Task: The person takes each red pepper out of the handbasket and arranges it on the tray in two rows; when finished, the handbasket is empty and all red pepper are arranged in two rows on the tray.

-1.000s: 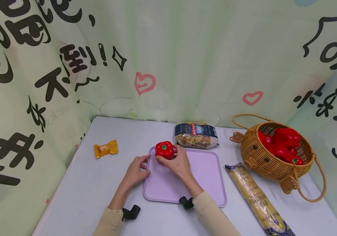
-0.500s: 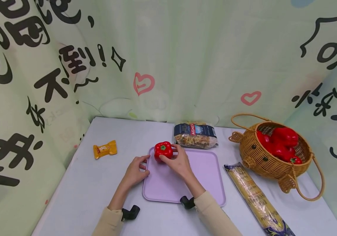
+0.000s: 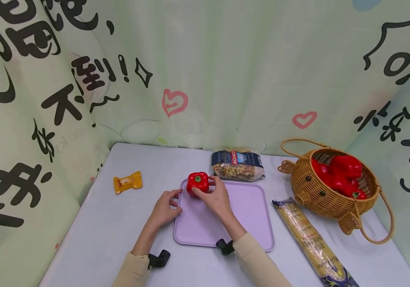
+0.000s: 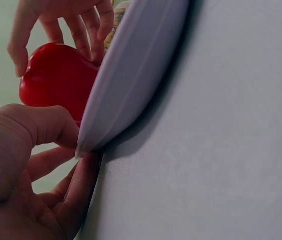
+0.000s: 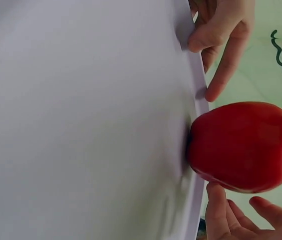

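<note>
A glossy red bell pepper (image 3: 197, 183) with a green stem end stands near the far left corner of a pale purple tray (image 3: 240, 215). My right hand (image 3: 217, 197) holds it from the right, thumb at the near side and fingers behind. In the right wrist view, the bell pepper (image 5: 243, 147) rests against the tray surface between thumb and fingertips. My left hand (image 3: 165, 209) pinches the tray's left rim. The left wrist view shows its thumb (image 4: 53, 125) on the rim (image 4: 116, 95) and the other fingers below it.
A wicker basket (image 3: 312, 199) with several red peppers (image 3: 346, 166) stands at the right. A long pasta packet (image 3: 314, 243) lies in front of it. Behind the tray is a bag of pasta (image 3: 238, 165); a small orange-yellow wrapped snack (image 3: 128, 182) lies to the left.
The right hand's thumb has shifted slightly on the bell pepper, which has barely moved on the tray. The left hand stays at the tray's rim.
</note>
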Action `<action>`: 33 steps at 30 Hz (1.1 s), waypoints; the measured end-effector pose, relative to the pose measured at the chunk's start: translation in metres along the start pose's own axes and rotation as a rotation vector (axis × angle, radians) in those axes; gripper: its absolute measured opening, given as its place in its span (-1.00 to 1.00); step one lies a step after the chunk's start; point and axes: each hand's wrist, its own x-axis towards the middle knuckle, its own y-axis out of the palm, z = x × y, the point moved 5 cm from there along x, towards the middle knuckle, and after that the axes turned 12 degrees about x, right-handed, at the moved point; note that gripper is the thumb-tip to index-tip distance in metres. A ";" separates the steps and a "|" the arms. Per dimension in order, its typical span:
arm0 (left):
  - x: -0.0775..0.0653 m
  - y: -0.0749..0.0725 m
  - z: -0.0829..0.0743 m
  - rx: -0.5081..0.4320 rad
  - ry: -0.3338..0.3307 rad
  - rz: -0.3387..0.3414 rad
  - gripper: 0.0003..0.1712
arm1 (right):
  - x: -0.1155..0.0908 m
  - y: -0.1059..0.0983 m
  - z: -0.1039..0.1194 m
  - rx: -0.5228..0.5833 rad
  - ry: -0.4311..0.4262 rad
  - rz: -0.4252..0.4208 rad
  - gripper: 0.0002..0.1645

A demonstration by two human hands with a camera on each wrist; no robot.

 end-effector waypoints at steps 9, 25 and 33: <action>-0.002 -0.003 0.001 -0.002 -0.041 0.009 -0.31 | 0.000 -0.013 0.006 -0.017 0.017 0.027 -0.14; -0.002 -0.004 -0.001 -0.007 -0.041 0.008 -0.31 | -0.001 -0.059 0.012 -0.046 0.002 0.031 -0.16; -0.001 -0.003 -0.003 -0.009 -0.027 0.008 -0.33 | 0.002 -0.093 0.013 -0.076 -0.031 -0.002 -0.21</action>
